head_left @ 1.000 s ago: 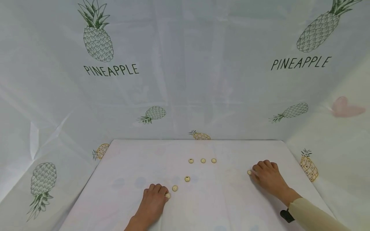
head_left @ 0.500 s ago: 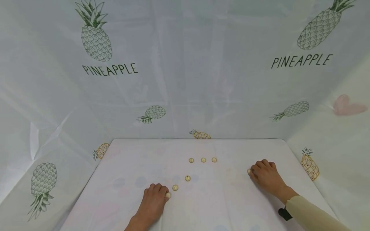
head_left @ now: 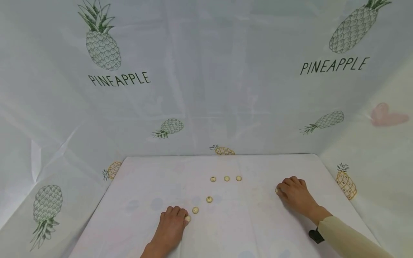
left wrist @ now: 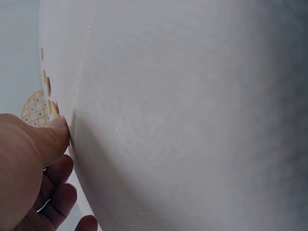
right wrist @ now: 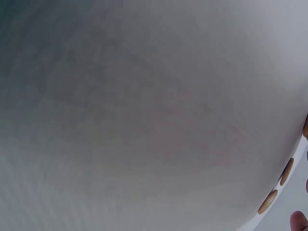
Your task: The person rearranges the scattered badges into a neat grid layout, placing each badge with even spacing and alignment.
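Small round pale-yellow discs, some with a dark centre, lie on a white-covered table. My left hand (head_left: 172, 225) rests at the table's near middle, thumb and index finger pinching one disc (head_left: 188, 218). Just beyond that hand lie a second disc (head_left: 195, 210) and a dark-centred disc (head_left: 209, 199). On the right side, my right hand (head_left: 296, 197) has curled fingers pinching another disc (head_left: 276, 190), partly covered by the fingertips. In the left wrist view the thumb (left wrist: 55, 137) presses down beside edge-on discs (left wrist: 47, 85). Only a fingertip (right wrist: 299, 221) is clear in the right wrist view.
Farther back, three discs stand in a row: a left one (head_left: 213, 179), a middle one (head_left: 227, 178) and a right one (head_left: 238, 178). The white tabletop (head_left: 145, 186) ends at a hanging sheet (head_left: 206, 89) printed with pineapples, which surrounds the back and sides.
My right hand has shifted slightly away and to the left with its disc. The left hand stays in place. The head view has tilted a little.
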{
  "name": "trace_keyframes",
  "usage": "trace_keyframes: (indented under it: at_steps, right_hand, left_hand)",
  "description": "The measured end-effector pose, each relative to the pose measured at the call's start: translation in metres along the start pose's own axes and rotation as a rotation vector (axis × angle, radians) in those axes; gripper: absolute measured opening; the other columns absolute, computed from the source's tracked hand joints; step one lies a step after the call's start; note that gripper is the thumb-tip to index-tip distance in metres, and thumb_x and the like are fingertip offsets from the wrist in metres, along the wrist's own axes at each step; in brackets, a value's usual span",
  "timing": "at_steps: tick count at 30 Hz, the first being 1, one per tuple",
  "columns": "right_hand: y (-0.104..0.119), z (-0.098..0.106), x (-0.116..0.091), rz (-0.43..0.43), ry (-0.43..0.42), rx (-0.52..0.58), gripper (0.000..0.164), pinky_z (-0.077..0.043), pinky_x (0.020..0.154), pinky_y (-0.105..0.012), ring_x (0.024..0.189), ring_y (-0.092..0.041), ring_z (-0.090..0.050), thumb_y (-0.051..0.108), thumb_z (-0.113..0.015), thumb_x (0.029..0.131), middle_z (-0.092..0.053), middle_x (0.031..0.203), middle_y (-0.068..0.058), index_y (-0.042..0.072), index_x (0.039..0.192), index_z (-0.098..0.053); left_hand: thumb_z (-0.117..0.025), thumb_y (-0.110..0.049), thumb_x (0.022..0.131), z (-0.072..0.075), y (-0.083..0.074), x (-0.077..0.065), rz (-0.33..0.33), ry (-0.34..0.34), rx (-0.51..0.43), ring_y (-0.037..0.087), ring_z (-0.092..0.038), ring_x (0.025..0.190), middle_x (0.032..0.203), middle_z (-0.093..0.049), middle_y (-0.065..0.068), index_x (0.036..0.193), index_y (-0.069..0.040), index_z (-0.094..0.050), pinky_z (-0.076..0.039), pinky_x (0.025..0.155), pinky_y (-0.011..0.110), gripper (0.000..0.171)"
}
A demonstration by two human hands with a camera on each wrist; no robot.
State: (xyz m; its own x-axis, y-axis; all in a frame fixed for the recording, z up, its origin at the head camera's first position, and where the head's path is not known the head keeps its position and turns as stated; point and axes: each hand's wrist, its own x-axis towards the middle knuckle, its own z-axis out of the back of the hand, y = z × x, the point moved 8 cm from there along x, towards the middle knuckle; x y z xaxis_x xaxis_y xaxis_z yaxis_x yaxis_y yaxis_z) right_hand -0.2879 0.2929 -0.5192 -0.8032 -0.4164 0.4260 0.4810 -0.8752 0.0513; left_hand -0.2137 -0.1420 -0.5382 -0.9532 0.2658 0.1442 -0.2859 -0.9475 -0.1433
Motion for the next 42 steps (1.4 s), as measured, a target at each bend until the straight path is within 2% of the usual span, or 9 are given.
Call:
trace_keyframes:
  at_steps: [8, 12, 17, 23, 26, 32, 37, 42]
  right_hand:
    - [-0.002, 0.002, -0.001, -0.035, 0.006, 0.029, 0.013, -0.04, 0.084, -0.055, 0.102, -0.029, -0.056, 0.019, -0.083, 0.091, -0.066, 0.099, 0.001, 0.016, 0.101, -0.076]
    - [-0.006, 0.0, -0.001, -0.085, 0.048, 0.059, 0.011, -0.04, 0.086, -0.057, 0.103, -0.028, -0.056, 0.022, -0.081, 0.094, -0.067, 0.099, 0.001, 0.015, 0.101, -0.078]
    - [-0.01, -0.002, 0.002, -0.13, 0.104, 0.058, 0.013, -0.04, 0.088, -0.059, 0.104, -0.028, -0.055, 0.027, -0.079, 0.096, -0.068, 0.101, 0.001, 0.015, 0.102, -0.078]
    - [-0.012, -0.004, 0.004, -0.148, 0.127, 0.081, 0.014, -0.039, 0.087, -0.057, 0.101, -0.025, -0.055, 0.029, -0.078, 0.097, -0.068, 0.1, 0.002, 0.015, 0.1, -0.078]
    - [-0.011, -0.005, 0.005, -0.115, 0.105, 0.066, 0.012, -0.04, 0.088, -0.057, 0.099, -0.025, -0.055, 0.027, -0.078, 0.096, -0.068, 0.098, 0.002, 0.015, 0.098, -0.078]
    - [-0.004, -0.005, 0.007, 0.021, 0.005, -0.034, 0.009, -0.041, 0.089, -0.055, 0.094, -0.023, -0.053, 0.023, -0.077, 0.088, -0.065, 0.095, 0.001, 0.016, 0.09, -0.072]
    - [0.004, -0.003, 0.012, 0.1, -0.053, -0.105, 0.012, -0.041, 0.088, -0.053, 0.091, -0.023, -0.05, 0.024, -0.073, 0.085, -0.06, 0.091, 0.001, 0.015, 0.087, -0.065]
    - [0.011, 0.001, 0.016, 0.155, -0.104, -0.13, 0.015, -0.041, 0.086, -0.051, 0.089, -0.025, -0.05, 0.024, -0.071, 0.083, -0.059, 0.089, -0.001, 0.012, 0.087, -0.063]
  left_hand:
    - [-0.081, -0.028, 0.093, 0.001, -0.002, -0.001, -0.002, 0.001, -0.003, 0.016, -0.052, 0.095, 0.101, -0.062, -0.004, 0.105, -0.019, -0.068, -0.044, 0.077, 0.04, 0.02]
    - [-0.082, -0.027, 0.092, 0.001, -0.003, 0.0, 0.004, 0.004, -0.002, 0.016, -0.052, 0.097, 0.102, -0.062, -0.005, 0.104, -0.019, -0.068, -0.045, 0.079, 0.04, 0.02]
    - [-0.083, -0.025, 0.091, 0.004, -0.004, -0.001, -0.007, -0.023, -0.011, 0.015, -0.052, 0.096, 0.101, -0.061, -0.006, 0.103, -0.02, -0.067, -0.044, 0.078, 0.039, 0.021]
    - [-0.084, -0.024, 0.09, 0.004, -0.003, -0.002, -0.011, -0.04, -0.004, 0.015, -0.052, 0.095, 0.1, -0.061, -0.006, 0.102, -0.02, -0.066, -0.043, 0.078, 0.038, 0.022]
    - [-0.084, -0.024, 0.09, 0.005, -0.003, -0.002, -0.01, -0.032, -0.004, 0.015, -0.052, 0.095, 0.099, -0.061, -0.006, 0.102, -0.02, -0.067, -0.043, 0.077, 0.038, 0.021]
    - [-0.083, -0.024, 0.091, 0.003, -0.004, -0.002, -0.013, -0.008, -0.021, 0.016, -0.053, 0.095, 0.099, -0.061, -0.006, 0.103, -0.019, -0.067, -0.044, 0.077, 0.039, 0.02]
    - [-0.082, -0.025, 0.091, 0.002, -0.004, -0.002, -0.014, -0.011, -0.015, 0.015, -0.052, 0.094, 0.099, -0.061, -0.006, 0.103, -0.019, -0.066, -0.044, 0.077, 0.039, 0.02]
    - [-0.082, -0.025, 0.091, 0.001, -0.003, -0.001, -0.02, -0.025, -0.001, 0.015, -0.052, 0.094, 0.099, -0.061, -0.006, 0.103, -0.019, -0.066, -0.043, 0.077, 0.038, 0.021]
